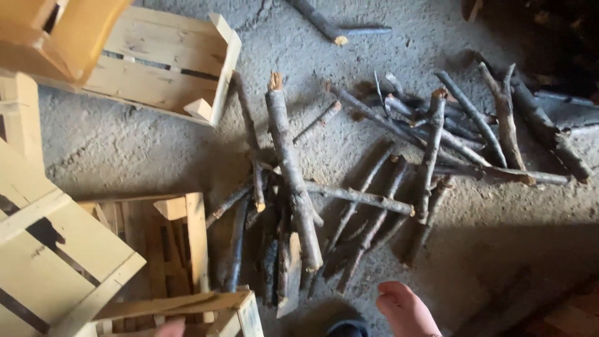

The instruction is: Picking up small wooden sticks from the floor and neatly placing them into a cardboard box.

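A loose heap of cut branches (374, 181) lies spread over the concrete floor (125, 150). The thickest branch (292, 175) runs from the upper middle down toward me. My right hand (405, 311) shows at the bottom edge, fingers curled, holding nothing, just below the near ends of the sticks. Only a fingertip of my left hand (170, 327) peeks in at the bottom, by the near rim of a wooden crate (187, 249) that has a few sticks inside.
A second wooden crate (162, 62) lies tilted at the upper left. More pale wooden crates (50, 249) stand along the left edge. A lone stick (331, 28) lies at the top. Dark shadow covers the lower right floor.
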